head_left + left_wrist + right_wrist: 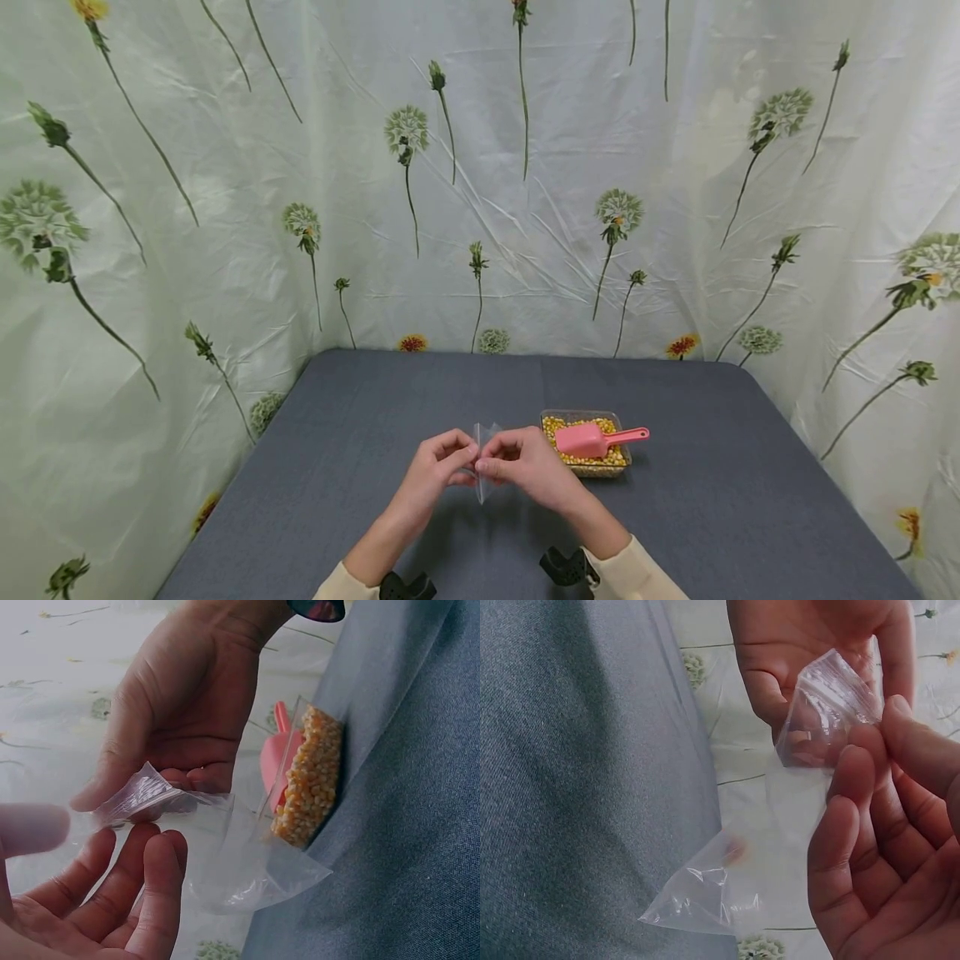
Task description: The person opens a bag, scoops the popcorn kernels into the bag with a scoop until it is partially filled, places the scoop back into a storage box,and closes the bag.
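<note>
Between my two hands is a clear plastic zip bag (pixel 244 874), its zip strip running near the top edge. My left hand (pixel 433 473) holds the bag's mouth at the left with fingertips and thumb. From the other side my right hand (pixel 528 468) pinches the same edge, thumb against index finger. In the right wrist view the bag's lower corner (pixel 694 896) hangs below the fingers. The bag looks flat, with nothing visible inside.
Right of the hands stands a clear plastic box (pixel 600 472) of yellow corn kernels (pixel 552 425). A pink scoop (pixel 581 441) lies on the kernels, its handle pointing right over the rim. The grey table (pixel 360 417) is bordered by a flower-print curtain (pixel 480 167).
</note>
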The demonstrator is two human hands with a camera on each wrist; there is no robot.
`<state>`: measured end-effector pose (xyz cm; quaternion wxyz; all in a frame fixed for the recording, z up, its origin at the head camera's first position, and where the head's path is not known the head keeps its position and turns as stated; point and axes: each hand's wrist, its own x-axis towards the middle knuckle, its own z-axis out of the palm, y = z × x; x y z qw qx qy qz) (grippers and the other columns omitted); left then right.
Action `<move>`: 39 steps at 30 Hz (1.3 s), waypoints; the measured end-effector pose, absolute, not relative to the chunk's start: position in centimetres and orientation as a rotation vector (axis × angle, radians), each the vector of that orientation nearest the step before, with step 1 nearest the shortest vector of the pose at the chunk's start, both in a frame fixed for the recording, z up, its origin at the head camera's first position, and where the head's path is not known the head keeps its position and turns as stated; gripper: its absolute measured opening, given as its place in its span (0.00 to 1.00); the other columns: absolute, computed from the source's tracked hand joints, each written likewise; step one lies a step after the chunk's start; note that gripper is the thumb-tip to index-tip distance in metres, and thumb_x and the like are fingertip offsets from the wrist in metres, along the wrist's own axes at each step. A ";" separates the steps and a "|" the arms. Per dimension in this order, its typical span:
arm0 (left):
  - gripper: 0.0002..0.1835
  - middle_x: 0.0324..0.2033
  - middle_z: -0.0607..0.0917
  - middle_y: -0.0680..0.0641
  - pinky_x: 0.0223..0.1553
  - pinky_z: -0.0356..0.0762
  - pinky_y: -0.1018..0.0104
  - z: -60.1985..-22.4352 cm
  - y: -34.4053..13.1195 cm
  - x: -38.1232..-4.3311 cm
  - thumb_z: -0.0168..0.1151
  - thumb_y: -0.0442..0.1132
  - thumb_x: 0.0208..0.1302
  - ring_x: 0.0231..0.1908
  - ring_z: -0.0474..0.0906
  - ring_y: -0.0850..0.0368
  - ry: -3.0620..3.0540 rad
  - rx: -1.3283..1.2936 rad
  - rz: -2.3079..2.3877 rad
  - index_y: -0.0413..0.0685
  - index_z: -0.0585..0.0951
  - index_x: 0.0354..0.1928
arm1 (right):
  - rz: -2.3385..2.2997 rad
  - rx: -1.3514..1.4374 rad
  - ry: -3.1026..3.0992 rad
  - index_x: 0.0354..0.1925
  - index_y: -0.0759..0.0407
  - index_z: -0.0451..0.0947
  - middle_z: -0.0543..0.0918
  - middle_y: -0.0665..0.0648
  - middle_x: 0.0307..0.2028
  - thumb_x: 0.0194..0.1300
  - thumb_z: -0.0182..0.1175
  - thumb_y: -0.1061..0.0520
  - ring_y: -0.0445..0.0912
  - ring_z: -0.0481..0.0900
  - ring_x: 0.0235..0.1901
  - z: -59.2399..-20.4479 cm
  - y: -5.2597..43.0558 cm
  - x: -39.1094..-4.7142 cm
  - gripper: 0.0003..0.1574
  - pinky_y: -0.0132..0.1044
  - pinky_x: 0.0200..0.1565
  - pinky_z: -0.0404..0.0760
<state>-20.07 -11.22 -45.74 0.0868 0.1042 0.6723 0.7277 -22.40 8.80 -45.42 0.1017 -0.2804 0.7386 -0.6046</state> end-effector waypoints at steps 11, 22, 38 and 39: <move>0.13 0.32 0.84 0.46 0.39 0.82 0.59 -46.2 -10.8 -20.0 0.61 0.41 0.73 0.35 0.82 0.55 2.158 0.360 2.142 0.35 0.81 0.39 | -1.718 -0.848 2.191 0.35 0.56 0.83 0.80 0.53 0.25 0.71 0.64 0.52 0.41 0.74 0.23 -45.5 9.0 -22.4 0.10 0.41 0.28 0.78; 0.12 0.30 0.82 0.44 0.37 0.81 0.61 -45.6 -10.3 -19.5 0.60 0.40 0.73 0.32 0.80 0.56 2.212 0.449 2.085 0.35 0.80 0.37 | -1.745 -0.941 2.125 0.28 0.63 0.75 0.71 0.55 0.19 0.75 0.53 0.58 0.41 0.69 0.20 -45.5 8.6 -22.1 0.17 0.36 0.25 0.71; 0.12 0.29 0.80 0.46 0.35 0.78 0.63 -45.6 -10.1 -19.5 0.58 0.37 0.75 0.30 0.78 0.56 2.186 0.410 2.115 0.33 0.78 0.36 | -1.818 -0.941 2.015 0.29 0.67 0.73 0.72 0.68 0.22 0.75 0.47 0.62 0.46 0.71 0.21 -45.5 8.5 -22.2 0.17 0.39 0.26 0.75; 0.12 0.29 0.80 0.46 0.35 0.79 0.63 -45.7 -10.2 -19.6 0.57 0.38 0.75 0.30 0.78 0.56 2.184 0.411 2.110 0.34 0.78 0.36 | -1.822 -0.945 2.014 0.29 0.68 0.73 0.71 0.70 0.22 0.75 0.47 0.62 0.46 0.71 0.21 -45.5 8.5 -22.2 0.17 0.39 0.26 0.74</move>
